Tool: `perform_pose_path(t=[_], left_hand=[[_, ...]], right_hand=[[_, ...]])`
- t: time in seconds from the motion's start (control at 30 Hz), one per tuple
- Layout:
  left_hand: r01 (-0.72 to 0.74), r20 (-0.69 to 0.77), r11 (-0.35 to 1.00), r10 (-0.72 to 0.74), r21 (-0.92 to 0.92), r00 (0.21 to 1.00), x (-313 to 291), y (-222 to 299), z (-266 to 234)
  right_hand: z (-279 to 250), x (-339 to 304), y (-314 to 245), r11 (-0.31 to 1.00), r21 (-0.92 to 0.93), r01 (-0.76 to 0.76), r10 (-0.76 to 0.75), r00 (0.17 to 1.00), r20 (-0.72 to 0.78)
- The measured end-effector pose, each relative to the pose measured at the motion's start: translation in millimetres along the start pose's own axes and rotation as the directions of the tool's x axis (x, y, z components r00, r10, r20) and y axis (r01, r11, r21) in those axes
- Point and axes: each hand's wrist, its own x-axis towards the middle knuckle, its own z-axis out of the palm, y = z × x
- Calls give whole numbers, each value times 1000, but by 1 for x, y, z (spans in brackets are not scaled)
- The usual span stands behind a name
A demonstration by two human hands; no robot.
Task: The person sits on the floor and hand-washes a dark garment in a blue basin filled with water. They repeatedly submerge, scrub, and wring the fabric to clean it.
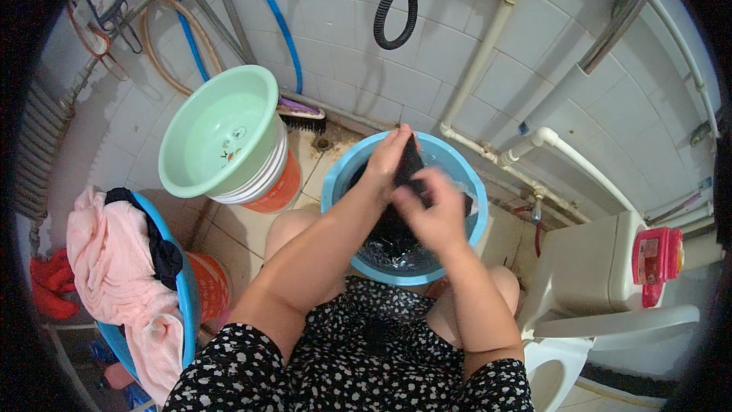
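Note:
A light blue basin [333, 191] stands on the floor between my knees, with water and dark wet cloth in it. My left hand [389, 154] grips a piece of black cloth [409, 162], lifted over the far part of the basin. Close beside it, on the near right side of the cloth, is my right hand [433, 210]. Its fingers are bent toward the cloth and blurred by motion, so their grip does not show clearly. The rest of the black cloth lies low in the basin, partly hidden under my hands and forearms.
At the left, a blue tub [189, 301] holds a pink towel [110, 259] and dark clothing. A pale green basin [191, 126] rests on a white and orange bucket [274, 183]. A brush [303, 114] lies by the wall. Pipes and a toilet [583, 259] stand at the right.

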Motion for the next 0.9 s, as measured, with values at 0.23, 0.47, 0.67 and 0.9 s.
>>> perform_pose_path(t=[0.23, 0.47, 0.67, 0.9], left_hand=[[285, 99, 938, -271, -197, 958, -49, -4, 54], [-424, 474, 592, 79, 686, 877, -44, 8, 27], [-304, 345, 669, 75, 679, 936, -39, 22, 31], [-107, 325, 984, 57, 140, 944, -49, 58, 26]], right_hand=[[-12, 42, 47, 869, -403, -288, 193, 946, -259], [-32, 36, 56, 855, 466, -226, 261, 965, -10], [-39, 36, 67, 804, 590, -77, 39, 996, 76], [-39, 25, 83, 858, 341, -384, 139, 812, 566]])
